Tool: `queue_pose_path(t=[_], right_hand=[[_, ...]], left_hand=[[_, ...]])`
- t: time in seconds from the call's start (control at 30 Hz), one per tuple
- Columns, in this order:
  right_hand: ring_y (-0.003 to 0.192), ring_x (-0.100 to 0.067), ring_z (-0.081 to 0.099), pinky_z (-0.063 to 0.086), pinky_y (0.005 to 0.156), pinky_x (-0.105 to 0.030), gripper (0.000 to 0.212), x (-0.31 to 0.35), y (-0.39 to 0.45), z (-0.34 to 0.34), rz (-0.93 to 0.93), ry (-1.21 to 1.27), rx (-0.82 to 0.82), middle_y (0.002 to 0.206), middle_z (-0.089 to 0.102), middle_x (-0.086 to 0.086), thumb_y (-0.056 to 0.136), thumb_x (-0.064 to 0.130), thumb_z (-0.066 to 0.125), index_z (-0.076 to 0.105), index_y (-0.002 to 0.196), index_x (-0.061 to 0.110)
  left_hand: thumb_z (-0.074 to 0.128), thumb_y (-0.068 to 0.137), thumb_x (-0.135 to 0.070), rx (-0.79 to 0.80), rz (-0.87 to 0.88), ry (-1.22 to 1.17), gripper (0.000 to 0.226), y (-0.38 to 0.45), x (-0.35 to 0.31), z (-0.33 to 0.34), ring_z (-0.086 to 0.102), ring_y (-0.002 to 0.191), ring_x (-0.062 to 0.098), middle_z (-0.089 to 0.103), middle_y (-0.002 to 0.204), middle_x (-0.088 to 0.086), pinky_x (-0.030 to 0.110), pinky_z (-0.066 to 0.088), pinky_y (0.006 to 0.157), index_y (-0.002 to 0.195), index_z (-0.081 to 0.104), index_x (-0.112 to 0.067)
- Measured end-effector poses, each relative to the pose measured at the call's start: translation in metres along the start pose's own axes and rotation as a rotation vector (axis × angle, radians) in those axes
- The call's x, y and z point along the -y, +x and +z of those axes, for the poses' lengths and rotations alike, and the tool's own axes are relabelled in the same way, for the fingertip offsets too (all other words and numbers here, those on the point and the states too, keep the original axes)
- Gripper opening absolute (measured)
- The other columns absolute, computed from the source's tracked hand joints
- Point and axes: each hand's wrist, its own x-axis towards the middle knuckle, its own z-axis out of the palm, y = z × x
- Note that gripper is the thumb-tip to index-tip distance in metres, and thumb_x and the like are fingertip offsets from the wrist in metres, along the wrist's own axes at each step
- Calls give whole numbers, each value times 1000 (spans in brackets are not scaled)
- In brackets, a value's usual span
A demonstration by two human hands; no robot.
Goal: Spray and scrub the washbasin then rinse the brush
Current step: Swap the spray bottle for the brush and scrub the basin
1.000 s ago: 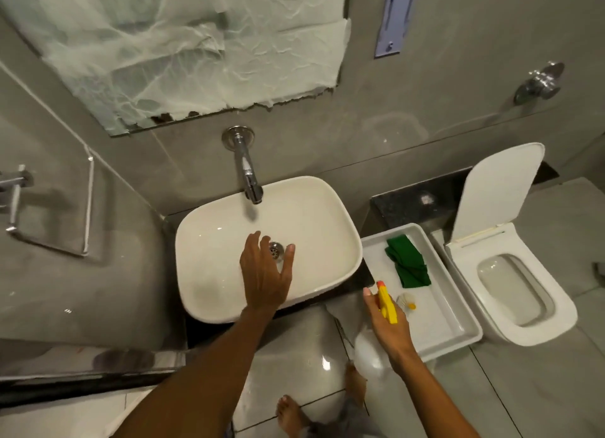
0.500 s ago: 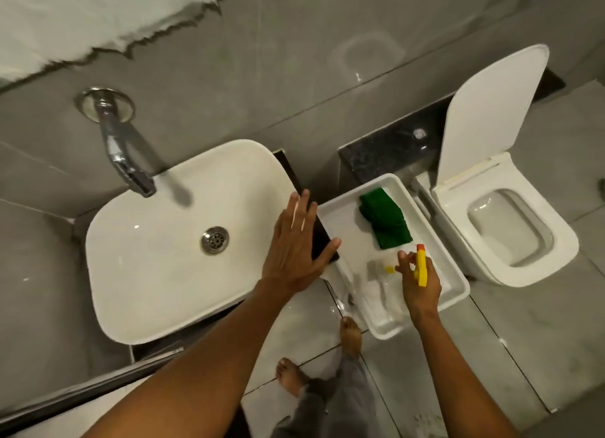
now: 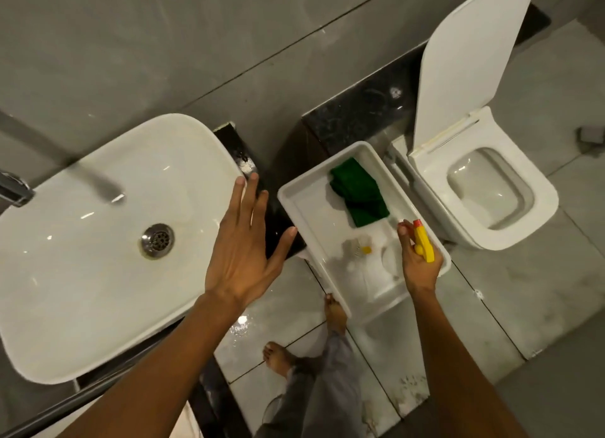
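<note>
White and empty, the basin [image 3: 98, 241] sits at your left with its drain [image 3: 157, 241] near the middle and a tap [image 3: 14, 190] at the far left edge. Your left hand [image 3: 242, 251] hovers over the basin's right rim, fingers spread, holding nothing. Your right hand [image 3: 417, 260] is wrapped around the yellow head of the sprayer [image 3: 424, 244], over the near right corner of the tray [image 3: 294, 192]. A green cloth [image 3: 358, 192] lies in the tray's far end; a pale object with a yellow spot lies mid-tray, too blurred to tell if it is the brush. Beyond the tray stands a toilet [image 3: 484, 188], lid up.
</note>
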Motion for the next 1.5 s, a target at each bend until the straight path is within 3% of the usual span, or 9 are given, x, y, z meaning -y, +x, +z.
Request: queue_pose_path(t=[0.23, 0.3, 0.43, 0.63, 0.87, 1.07, 1.17, 1.27, 1.5], right_hand=[[93, 17, 68, 53, 83, -4, 42, -7, -26, -9, 65, -25, -21, 98, 72, 33, 84, 55, 81, 71, 123, 44], [100, 2, 70, 58, 91, -20, 49, -12, -35, -5, 77, 4, -175, 107, 73, 21, 78, 53, 87, 68, 122, 40], [80, -26, 63, 59, 90, -43, 58, -35, -74, 24, 179, 29, -469, 98, 63, -17, 75, 30, 93, 58, 108, -3], [127, -35, 61, 50, 111, -46, 54, -35, -94, 66, 272, -440, 37, 134, 64, -19, 94, 33, 76, 59, 134, 2], [128, -37, 62, 47, 107, -35, 38, -26, -55, 66, 390, -717, 372, 133, 68, -20, 102, 25, 63, 62, 132, 1], [88, -39, 71, 61, 85, -52, 19, -13, -62, 70, 504, -447, 424, 104, 68, -29, 105, 18, 58, 58, 107, -1], [74, -31, 63, 48, 63, -34, 15, 2, -75, 71, 559, -288, 415, 102, 64, -24, 109, 9, 42, 54, 109, -1], [73, -22, 64, 51, 75, -33, 33, 19, -90, 72, 380, -392, 410, 92, 71, -13, 109, 16, 48, 60, 120, -12], [59, -11, 49, 41, 54, -21, 33, 122, -130, 83, 152, -202, 484, 76, 62, -2, 111, 31, 44, 68, 118, 9]], left_hand=[[29, 103, -74, 7, -11, -8, 86, 0, 1, 1, -13, 167, 13, -9, 180, -7, 50, 19, 135, 168, 19, -19], [29, 102, -76, 7, -14, -5, 86, 1, 2, 3, -13, 167, 14, -9, 180, -7, 50, 19, 135, 168, 20, -20], [29, 102, -76, 7, -16, -2, 86, 1, 2, 3, -14, 167, 13, -10, 180, -8, 54, 25, 133, 167, 22, -20], [30, 102, -75, 13, -16, 12, 85, 2, 3, 3, -14, 167, 15, -10, 180, -7, 56, 28, 132, 166, 23, -20], [28, 102, -76, -16, 4, 17, 85, 2, 7, 9, -12, 168, 17, -9, 180, -5, 53, 31, 131, 164, 27, -18], [28, 103, -73, -39, 58, 36, 86, 2, 10, 10, -4, 169, 23, 0, 181, 4, 49, 30, 132, 162, 36, -11], [33, 104, -70, -44, 75, -68, 83, 2, 11, 6, -3, 169, 22, 2, 181, 4, 51, 28, 133, 163, 34, -11], [41, 105, -64, -58, 82, -185, 81, -3, 13, -2, -1, 169, 21, 5, 180, 4, 51, 22, 135, 165, 26, -12], [41, 106, -63, -229, -120, -276, 74, -44, 80, -24, 12, 167, 22, 18, 178, 2, 50, 22, 135, 162, 30, -16]])
